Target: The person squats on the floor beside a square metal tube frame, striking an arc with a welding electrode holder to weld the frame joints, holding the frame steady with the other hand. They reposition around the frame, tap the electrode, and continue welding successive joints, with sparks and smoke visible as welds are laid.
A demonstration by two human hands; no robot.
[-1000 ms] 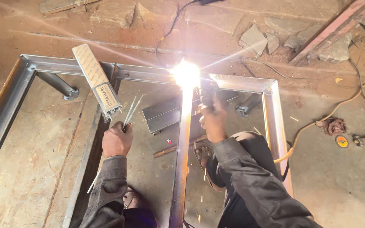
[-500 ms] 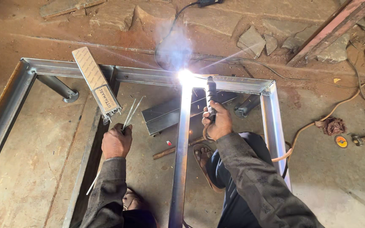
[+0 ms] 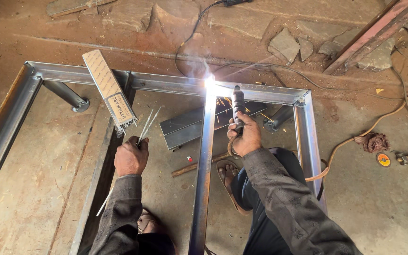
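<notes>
Closed tight around the electrode holder [image 3: 237,105], my right hand [image 3: 244,137] keeps the dark handle upright, and its tip meets the steel frame [image 3: 175,85] at the far rail, where the middle bar [image 3: 204,179] joins it. I see the arc [image 3: 209,83] there as a small white point with a few orange sparks falling to the right of it. My left hand [image 3: 131,157] is closed too, as a fist around a bundle of thin welding rods [image 3: 146,125], which stick out above the knuckles and also below the wrist.

Compared with half a second ago, the glare is much smaller and the smoke above the joint is thinner. One second ago the flash covered the whole corner of the joint, and my right hand was lower and more to the right of the holder. The left hand stays in almost the same place.

The holder stands just to the right of the middle bar, near the far edge of the frame. The rods in my left hand point toward a long rod box [image 3: 109,92], which leans on the far rail, near the left inner bar. The two hands are well apart, with the middle bar between them.
</notes>
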